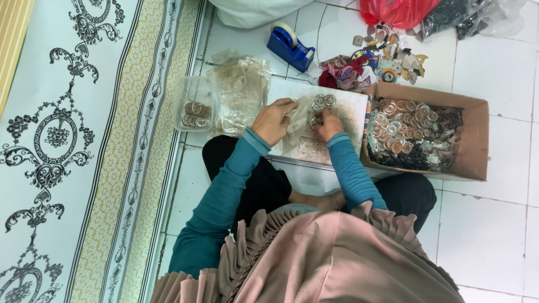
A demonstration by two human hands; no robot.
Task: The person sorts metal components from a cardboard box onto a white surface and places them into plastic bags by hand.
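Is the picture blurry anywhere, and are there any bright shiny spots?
Head view: even, soft light with faint shadows; the floor tiles look bright but not glaring. The left hand and right hand are slightly soft, and the small rings in the cardboard box blur together. Tile lines bend near the edges.

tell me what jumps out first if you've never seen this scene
The cardboard box at the right, heaped with small round metal pieces, draws the eye first. At centre, the left hand and right hand work over a worn white board with a few such pieces. A blue tape dispenser sits above.
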